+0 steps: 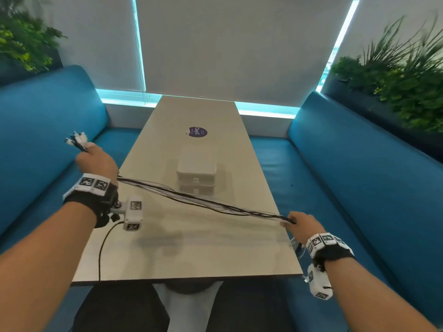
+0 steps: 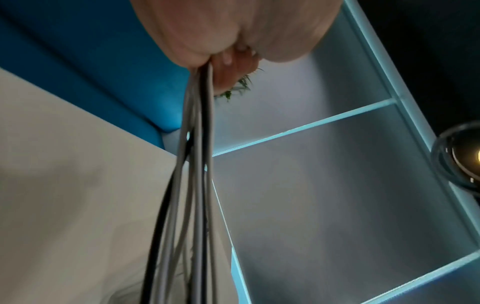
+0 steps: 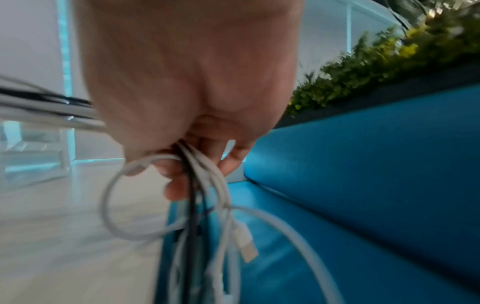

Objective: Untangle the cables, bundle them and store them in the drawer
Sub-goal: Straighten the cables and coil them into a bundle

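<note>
The cables (image 1: 203, 200) run as one straight strand above the desk (image 1: 191, 248), stretched between the two hands. The left hand (image 1: 97, 161) is raised over the desk's left edge, fist closed around one end, with the plugs (image 1: 76, 140) fanning out past its knuckles. The right hand (image 1: 303, 225) sits lower, at the desk's right edge, fingers curled round the other end; the right wrist view shows loose white loops and a connector (image 3: 246, 244) hanging below that fist. The strand's long axis runs from far left down to near right, crossing in front of the white drawer box (image 1: 196, 172), which stands in the middle of the desk, apart from both hands. The cables look untangled and gathered, so folding or coiling seems next: that turns on bringing the two ends together along this axis. Which hand lies nearer the box I cannot tell; its drawers appear closed
</note>
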### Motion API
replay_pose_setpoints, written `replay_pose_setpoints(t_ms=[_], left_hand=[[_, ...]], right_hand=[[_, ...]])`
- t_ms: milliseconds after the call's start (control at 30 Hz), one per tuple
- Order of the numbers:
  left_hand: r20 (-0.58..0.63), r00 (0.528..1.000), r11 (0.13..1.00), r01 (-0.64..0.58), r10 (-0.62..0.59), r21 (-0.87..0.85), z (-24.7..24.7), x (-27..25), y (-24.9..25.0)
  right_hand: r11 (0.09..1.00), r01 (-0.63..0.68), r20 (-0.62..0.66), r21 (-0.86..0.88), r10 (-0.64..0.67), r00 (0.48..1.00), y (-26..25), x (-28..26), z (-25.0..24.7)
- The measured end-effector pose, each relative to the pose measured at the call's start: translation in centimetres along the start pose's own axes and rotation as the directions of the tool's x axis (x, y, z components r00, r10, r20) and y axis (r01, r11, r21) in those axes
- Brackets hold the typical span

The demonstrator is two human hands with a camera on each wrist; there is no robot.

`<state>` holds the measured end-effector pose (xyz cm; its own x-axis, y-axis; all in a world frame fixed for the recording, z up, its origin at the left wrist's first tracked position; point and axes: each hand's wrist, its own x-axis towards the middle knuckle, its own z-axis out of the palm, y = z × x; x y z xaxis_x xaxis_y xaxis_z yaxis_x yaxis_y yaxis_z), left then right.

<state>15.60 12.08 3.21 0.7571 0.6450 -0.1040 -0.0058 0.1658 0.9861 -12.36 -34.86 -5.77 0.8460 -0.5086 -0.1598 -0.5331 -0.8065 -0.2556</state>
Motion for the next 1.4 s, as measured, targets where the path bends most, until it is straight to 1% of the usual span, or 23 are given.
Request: replay_pose_setpoints(t_ms=[67, 133, 233, 267, 300, 367, 433, 500, 600, 700, 800, 867, 900, 967, 1000, 1033, 1100, 1200, 1233, 1333, 1400], left_hand=[[0.013, 1.000, 0.999, -0.022, 0.022, 0.031, -0.1, 1.0, -1.4], [0.025, 0.999, 0.999, -0.035, 0.034, 0.039, -0.5, 0.6, -1.3], [0.024, 0.998, 0.997, -0.065, 0.064, 0.040, -0.7, 0.7, -1.2], [0.025, 0.997, 0.996, -0.077, 0.076, 0.044, -0.7, 0.8, -1.5], [0.026, 0.996, 0.995, -0.084, 0.083, 0.049, -0.7, 0.9, -1.9], [0.027, 0.997, 0.995, -0.076, 0.074, 0.059, -0.5, 1.4, -2.7], [0.037, 0.998, 0.995, -0.060, 0.057, 0.081, -0.6, 0.9, -2.4], [0.047, 0.997, 0.994, -0.066, 0.062, 0.085, -0.7, 0.5, -2.1], [0.054, 0.995, 0.995, -0.082, 0.079, 0.063, -0.5, -0.4, -1.6], [0.060, 0.995, 0.995, -0.084, 0.080, 0.062, -0.3, 0.0, -1.5], [0.046, 0.995, 0.993, -0.087, 0.084, 0.075, -0.3, 1.2, -1.9], [0.054, 0.994, 0.992, -0.096, 0.091, 0.087, -0.5, 0.8, -1.7], [0.053, 0.994, 0.992, -0.101, 0.097, 0.082, -0.5, 0.5, -1.6], [0.051, 0.994, 0.992, -0.100, 0.096, 0.074, -0.5, 0.6, -1.8], [0.055, 0.994, 0.992, -0.103, 0.099, 0.078, -0.5, 0.9, -2.3], [0.061, 0.993, 0.991, -0.108, 0.104, 0.077, -0.4, 1.4, -2.8], [0.075, 0.993, 0.990, -0.102, 0.095, 0.095, -0.1, 2.5, -4.1], [0.100, 0.990, 0.986, -0.116, 0.104, 0.124, -0.3, 0.4, -3.3], [0.098, 0.989, 0.983, -0.127, 0.114, 0.132, -0.4, -0.2, -2.9], [0.089, 0.989, 0.983, -0.128, 0.118, 0.128, -0.3, -0.3, -2.6], [0.087, 0.991, 0.987, -0.110, 0.100, 0.115, -0.3, 0.5, -2.7]], right_hand=[[1.000, -0.016, -0.026, 0.001, 0.016, 1.000, 0.3, 0.3, 0.1], [1.000, -0.030, -0.058, 0.003, 0.030, 0.998, 1.0, 0.1, 0.2], [0.994, -0.032, -0.099, 0.102, 0.042, 0.994, 1.9, -0.3, 0.1], [0.994, -0.032, -0.102, 0.102, 0.042, 0.994, 1.8, -0.5, 0.0], [0.997, -0.035, -0.095, 0.073, 0.041, 0.995, 1.7, -0.6, 0.0], [0.996, -0.078, -0.075, -0.051, 0.074, 0.994, 1.7, -0.9, -0.1], [0.969, -0.137, -0.072, -0.204, 0.125, 0.990, 1.7, -1.1, 0.2], [0.941, -0.172, -0.045, -0.291, 0.166, 0.985, 1.8, -1.1, 0.6], [0.952, -0.209, 0.004, -0.226, 0.215, 0.977, 1.4, -0.5, 1.2], [0.938, -0.213, -0.025, -0.273, 0.215, 0.976, 1.2, -0.5, 0.9], [0.939, -0.245, -0.042, -0.241, 0.242, 0.969, 1.7, -0.6, 0.3], [0.950, -0.230, -0.040, -0.210, 0.227, 0.973, 2.0, -0.5, 0.1], [0.963, -0.196, -0.021, -0.186, 0.196, 0.980, 2.3, -0.3, 0.2], [0.987, -0.109, 0.076, -0.117, 0.118, 0.990, 2.8, -0.4, 0.2], [0.993, -0.055, 0.131, -0.102, 0.068, 0.989, 2.9, -0.7, 0.2], [0.993, -0.029, 0.169, -0.112, 0.048, 0.985, 3.3, -0.6, 0.5], [0.985, -0.029, 0.211, -0.169, 0.065, 0.975, 3.5, -0.8, 1.1], [0.958, -0.071, 0.150, -0.278, 0.116, 0.982, 3.9, -0.6, 1.7], [0.946, -0.089, 0.152, -0.311, 0.142, 0.978, 4.2, -0.4, 1.9], [0.918, -0.107, 0.202, -0.381, 0.195, 0.960, 5.1, -0.5, 2.2], [0.913, -0.156, 0.152, -0.378, 0.227, 0.962, 5.8, -0.7, 2.4]])
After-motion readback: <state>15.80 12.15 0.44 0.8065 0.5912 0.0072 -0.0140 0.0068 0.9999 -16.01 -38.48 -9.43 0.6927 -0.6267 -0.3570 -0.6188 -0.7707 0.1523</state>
